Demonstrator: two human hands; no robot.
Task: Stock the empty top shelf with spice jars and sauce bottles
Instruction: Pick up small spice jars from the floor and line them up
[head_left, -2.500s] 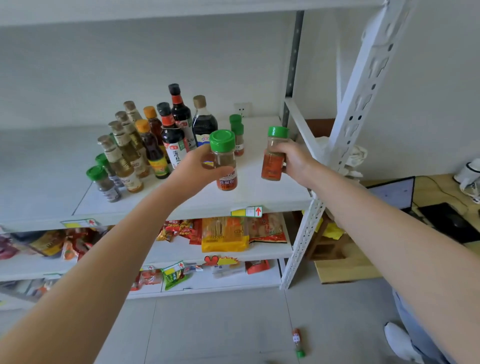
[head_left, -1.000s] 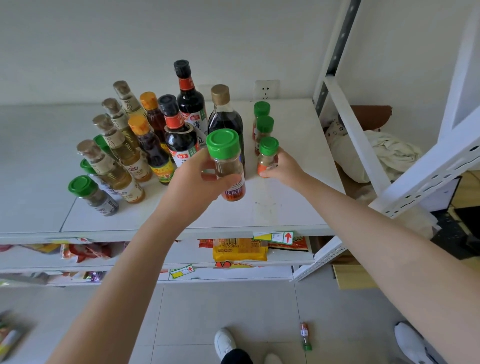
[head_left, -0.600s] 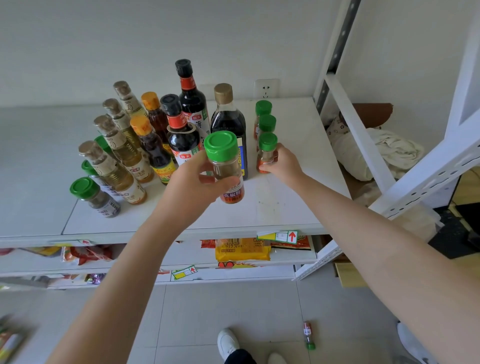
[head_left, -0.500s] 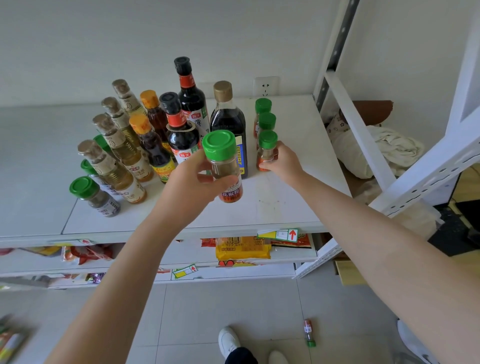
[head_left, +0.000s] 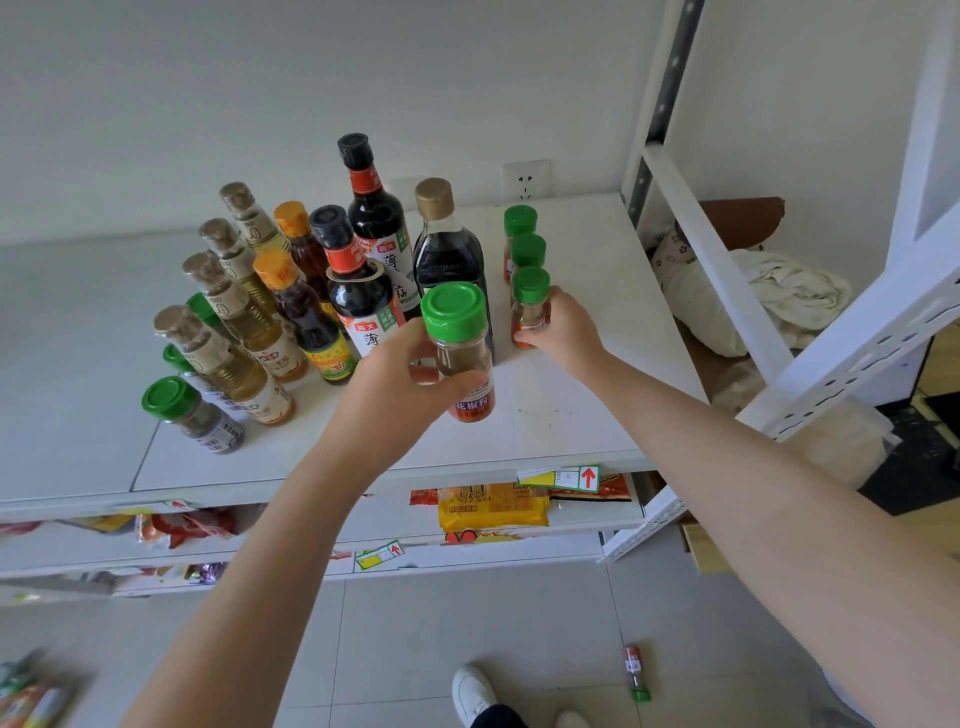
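Note:
My left hand (head_left: 400, 384) holds a green-capped spice jar (head_left: 460, 348) with a red label just above the white top shelf (head_left: 571, 415). My right hand (head_left: 563, 327) grips a smaller green-capped jar (head_left: 529, 304) standing on the shelf, at the front of a short row with two more green-capped jars (head_left: 522, 234) behind it. Dark soy sauce bottles (head_left: 358, 280), orange-capped bottles (head_left: 296, 306) and several pale oil bottles (head_left: 228, 338) crowd the shelf to the left. A grey spice jar (head_left: 192, 415) stands at the front left.
Snack packets (head_left: 491, 506) fill the lower shelves. A white slanted upright (head_left: 852, 343) and a brace frame the shelf's right end, with a bundle of cloth (head_left: 753, 296) behind. One small jar (head_left: 635, 673) lies on the tiled floor near my shoe (head_left: 472, 693). A wall socket (head_left: 525, 180) sits behind the shelf.
My right hand carried its jar from mid-air down onto the shelf, setting it in front of the two green-capped jars. My left hand has kept its jar aloft, barely shifting.

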